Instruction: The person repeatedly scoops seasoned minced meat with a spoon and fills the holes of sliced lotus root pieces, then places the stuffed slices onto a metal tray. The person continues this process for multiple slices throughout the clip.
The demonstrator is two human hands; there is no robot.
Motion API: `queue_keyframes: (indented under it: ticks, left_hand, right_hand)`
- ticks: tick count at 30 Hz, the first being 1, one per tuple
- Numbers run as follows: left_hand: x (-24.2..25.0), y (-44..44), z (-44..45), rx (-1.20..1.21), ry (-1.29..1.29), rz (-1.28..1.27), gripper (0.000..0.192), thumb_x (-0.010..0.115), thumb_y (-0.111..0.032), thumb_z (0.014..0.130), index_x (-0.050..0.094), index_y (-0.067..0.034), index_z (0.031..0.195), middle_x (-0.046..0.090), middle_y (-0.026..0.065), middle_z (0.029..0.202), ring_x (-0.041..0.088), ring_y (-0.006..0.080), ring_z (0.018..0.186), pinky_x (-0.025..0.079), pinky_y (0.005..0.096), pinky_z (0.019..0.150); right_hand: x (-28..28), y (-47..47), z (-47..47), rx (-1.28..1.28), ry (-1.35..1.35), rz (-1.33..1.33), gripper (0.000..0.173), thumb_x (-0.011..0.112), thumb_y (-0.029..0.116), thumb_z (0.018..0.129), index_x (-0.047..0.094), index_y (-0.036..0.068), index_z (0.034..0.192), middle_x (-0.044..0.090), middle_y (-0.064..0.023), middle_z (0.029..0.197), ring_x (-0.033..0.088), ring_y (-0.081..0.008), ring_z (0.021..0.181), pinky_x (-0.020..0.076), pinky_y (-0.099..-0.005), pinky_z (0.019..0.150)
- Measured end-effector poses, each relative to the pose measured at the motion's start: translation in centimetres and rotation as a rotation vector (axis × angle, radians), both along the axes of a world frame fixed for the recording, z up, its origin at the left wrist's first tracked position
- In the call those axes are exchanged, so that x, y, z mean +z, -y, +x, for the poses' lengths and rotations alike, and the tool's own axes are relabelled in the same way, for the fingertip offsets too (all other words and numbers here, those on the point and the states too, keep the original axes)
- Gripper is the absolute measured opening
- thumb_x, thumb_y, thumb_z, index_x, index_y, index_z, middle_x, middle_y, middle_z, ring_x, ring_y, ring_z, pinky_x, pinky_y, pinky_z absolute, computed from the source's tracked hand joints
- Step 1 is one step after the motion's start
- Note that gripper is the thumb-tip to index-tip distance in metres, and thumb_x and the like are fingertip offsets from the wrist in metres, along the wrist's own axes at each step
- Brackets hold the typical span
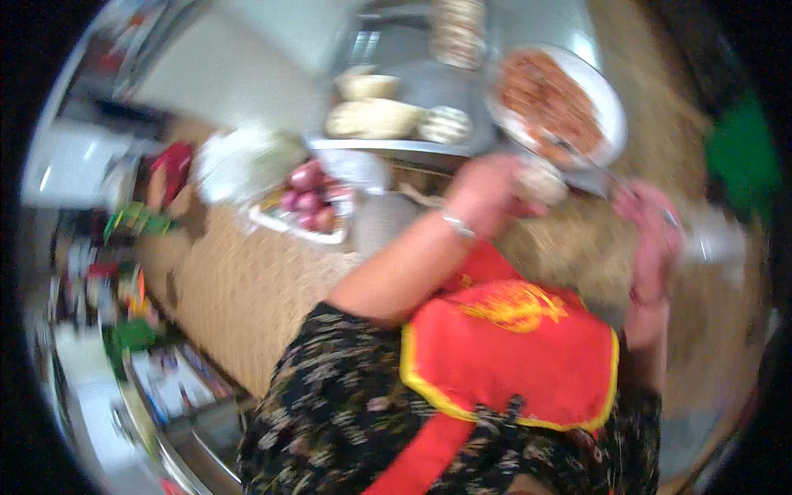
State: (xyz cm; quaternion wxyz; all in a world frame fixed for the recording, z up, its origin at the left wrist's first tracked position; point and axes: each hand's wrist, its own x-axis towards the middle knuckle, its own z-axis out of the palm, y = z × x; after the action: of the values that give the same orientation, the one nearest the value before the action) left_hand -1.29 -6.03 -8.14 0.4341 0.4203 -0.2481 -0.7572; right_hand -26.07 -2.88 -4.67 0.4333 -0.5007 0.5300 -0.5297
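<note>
My left hand (489, 192) holds a pale round piece of dough (539, 184) just below the rim of a white bowl (612, 117). An orange-brown minced mixture (547, 93) fills much of that bowl. In my right hand (649, 216) is the handle of a metal utensil (597, 168), probably a spoon, whose far end reaches the mixture. Beyond my left hand lies a metal tray (396, 145) bearing pale dough lumps (374, 117), a small whitish round piece (444, 125) and a row of pale pieces (458, 34). Blur hides the finer detail.
Red onions (307, 198) sit in a white basket (297, 234) left of my arm, beside a white plastic bag (244, 164). At far right are a translucent container (714, 244) and a green object (742, 151). A cluttered shelf or counter (93, 371) runs along the left.
</note>
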Motion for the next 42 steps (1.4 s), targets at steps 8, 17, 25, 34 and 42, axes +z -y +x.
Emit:
queue_keyframes:
  ticks: [8, 17, 25, 34, 42]
  left_hand:
    - [0.5, 0.9, -1.1, -0.009, -0.104, 0.177, 0.018, 0.057, -0.015, 0.087, 0.060, -0.003, 0.101, 0.064, 0.0118, 0.099, 0.065, 0.0291, 0.084, 0.057, 0.0419, 0.051]
    - [0.8, 0.9, 0.1, -0.080, -0.051, 0.095, 0.034, 0.041, -0.023, 0.098, 0.058, 0.001, 0.115, 0.063, 0.0123, 0.111, 0.063, 0.0270, 0.101, 0.058, 0.0396, 0.076]
    - [2.0, 0.4, 1.3, -0.128, -0.064, 0.069, 0.035, 0.033, -0.018, 0.100, 0.046, 0.003, 0.125, 0.058, 0.0180, 0.120, 0.060, 0.0324, 0.106, 0.058, 0.0422, 0.080]
    - [1.8, 0.1, 1.7, -0.114, -0.214, 0.090, 0.037, 0.035, -0.015, 0.096, 0.044, 0.003, 0.127, 0.055, 0.0192, 0.124, 0.058, 0.0329, 0.111, 0.054, 0.0449, 0.088]
    - [1.3, -0.2, 2.5, -0.147, -0.383, 0.041, 0.033, 0.042, -0.018, 0.095, 0.050, 0.002, 0.119, 0.061, 0.0189, 0.115, 0.061, 0.0322, 0.107, 0.055, 0.0445, 0.088]
  right_hand:
    - [-1.1, 0.9, -2.5, -0.083, -0.025, -0.028, 0.031, 0.048, 0.022, 0.097, 0.059, -0.006, 0.108, 0.064, -0.0158, 0.098, 0.064, -0.0235, 0.086, 0.0542, -0.0356, 0.077]
    - [0.6, -0.4, -0.3, 0.040, 0.182, -0.019, 0.030, 0.049, 0.020, 0.097, 0.057, -0.005, 0.111, 0.064, -0.0179, 0.101, 0.065, -0.0262, 0.088, 0.0549, -0.0368, 0.076]
    - [0.9, -1.5, 1.9, -0.001, 0.345, -0.034, 0.030, 0.046, 0.019, 0.099, 0.058, -0.007, 0.108, 0.066, -0.0192, 0.098, 0.066, -0.0233, 0.084, 0.0566, -0.0341, 0.075]
    - [0.3, -3.9, 2.5, 0.131, 0.185, -0.135, 0.030, 0.046, 0.019, 0.099, 0.055, -0.006, 0.112, 0.064, -0.0206, 0.102, 0.065, -0.0271, 0.090, 0.0542, -0.0399, 0.081]
    - [1.8, -3.4, 1.7, 0.294, -0.119, -0.320, 0.023, 0.050, 0.012, 0.097, 0.061, -0.006, 0.105, 0.066, -0.0138, 0.096, 0.064, -0.0191, 0.087, 0.0529, -0.0309, 0.079]
